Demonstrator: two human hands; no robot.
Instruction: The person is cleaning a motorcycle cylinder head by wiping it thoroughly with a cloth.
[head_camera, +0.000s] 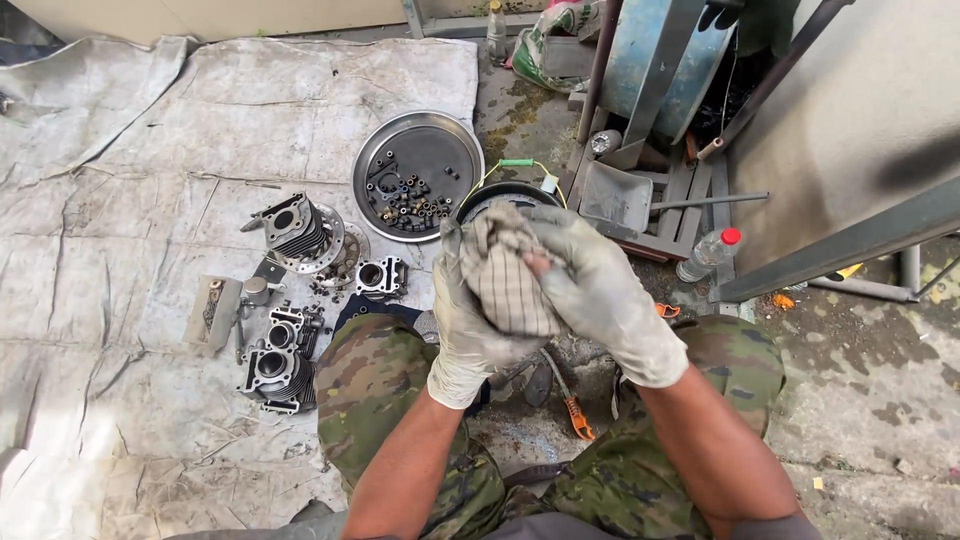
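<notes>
The person squats over a concrete floor, knees in camouflage trousers spread to either side, and both forearms rise from the near edge of the view to meet in the middle. Both hands wear pale, soiled gloves. The left hand is cupped upright with its fingers curled, clenched around a checked rag that bulges out of the top of its grip. The right hand comes in from the right with the wrist bent inward, its fingers closed over the rag's right side and pressing into the cloth. Whether something is wrapped inside the rag cannot be told. The rag sits between the two hands, held up above the knees and in front of a dark round basin just beyond.

To the left, a grey tarpaulin covers the floor. On it lie finned engine cylinders and other metal engine parts, near the left knee. Farther off stands a round metal tray holding small bolts and rings. To the right of the hands, a plastic bottle with a red cap lies on the ground beside a grey metal scoop. An orange-handled tool rests on the floor between the knees.
</notes>
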